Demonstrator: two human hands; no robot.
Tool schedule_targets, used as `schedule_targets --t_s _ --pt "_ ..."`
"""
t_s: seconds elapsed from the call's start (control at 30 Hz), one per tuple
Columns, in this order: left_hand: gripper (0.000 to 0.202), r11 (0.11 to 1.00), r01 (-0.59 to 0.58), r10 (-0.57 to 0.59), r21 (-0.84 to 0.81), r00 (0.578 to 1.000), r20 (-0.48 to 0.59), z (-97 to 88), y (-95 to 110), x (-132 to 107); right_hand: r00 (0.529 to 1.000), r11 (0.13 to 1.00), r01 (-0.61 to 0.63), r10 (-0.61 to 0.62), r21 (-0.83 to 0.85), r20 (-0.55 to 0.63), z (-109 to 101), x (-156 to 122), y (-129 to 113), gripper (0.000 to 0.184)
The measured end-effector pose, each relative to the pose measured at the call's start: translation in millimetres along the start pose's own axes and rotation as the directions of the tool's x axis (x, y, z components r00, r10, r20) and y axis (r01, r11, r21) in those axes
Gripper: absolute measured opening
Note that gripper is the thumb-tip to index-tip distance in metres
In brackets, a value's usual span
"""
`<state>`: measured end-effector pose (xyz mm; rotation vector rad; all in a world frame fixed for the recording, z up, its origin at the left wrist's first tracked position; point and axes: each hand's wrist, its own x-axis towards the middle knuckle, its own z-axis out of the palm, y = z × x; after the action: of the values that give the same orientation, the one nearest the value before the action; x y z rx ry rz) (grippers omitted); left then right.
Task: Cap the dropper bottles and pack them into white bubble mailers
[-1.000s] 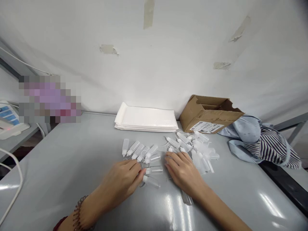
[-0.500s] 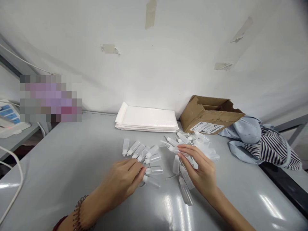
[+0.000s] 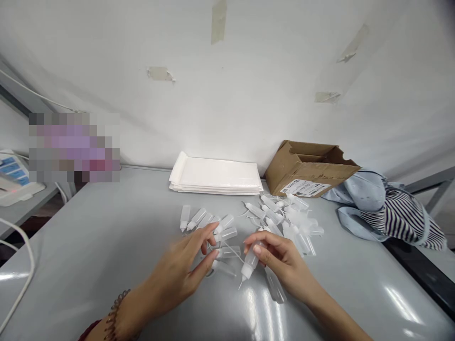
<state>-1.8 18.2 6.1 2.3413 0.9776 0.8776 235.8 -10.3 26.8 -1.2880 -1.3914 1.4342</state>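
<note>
Pinching the small bottle [image 3: 250, 263] by its base, right fingers [image 3: 267, 257] close around it; left fingers [image 3: 203, 271] gape, empty.

The one view looks from the wearer's head, forward and down over the grey tabletop [image 3: 117, 227], with the white wall [image 3: 227, 109] facing it toward twelve o'clock. It sits near the work: the left hand [image 3: 179, 270] is at seven o'clock from the frame's centre, the right hand [image 3: 284, 260] at five. The wide field reaches a white device [image 3: 23, 193] at nine o'clock and a striped cloth bundle [image 3: 394, 218] between three and four.
</note>
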Motion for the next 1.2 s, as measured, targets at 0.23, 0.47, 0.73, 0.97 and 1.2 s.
schedule_targets --t_s 0.23,0.47,0.73,0.97,1.2 --pt "0.024 0.995 -0.100 0.100 -0.028 0.995 0.015 1.1 1.5 2.4 0.999 0.998 -0.021 0.020 0.053 0.028 -0.9 0.4 0.9 0.027" --pt "0.011 0.995 -0.071 0.072 -0.066 0.997 0.008 2.7 0.7 3.0 0.993 0.996 -0.008 0.018 0.093 -0.113 -2.3 3.0 0.4 0.027" --pt "0.011 0.988 -0.076 0.072 -0.134 0.997 -0.028 6.5 6.6 1.2 0.990 0.990 0.047 -0.029 0.129 -0.139 0.9 2.5 2.1 0.019" --pt "0.016 0.982 -0.072 0.069 -0.175 0.997 -0.027 6.0 11.0 1.4 0.990 0.989 0.067 -0.049 0.129 -0.134 2.2 2.2 1.0 0.016" --pt "0.016 0.980 -0.090 0.084 -0.176 0.996 -0.038 5.6 10.5 0.8 0.989 0.991 0.082 -0.068 0.103 -0.133 4.9 1.9 0.1 0.017"
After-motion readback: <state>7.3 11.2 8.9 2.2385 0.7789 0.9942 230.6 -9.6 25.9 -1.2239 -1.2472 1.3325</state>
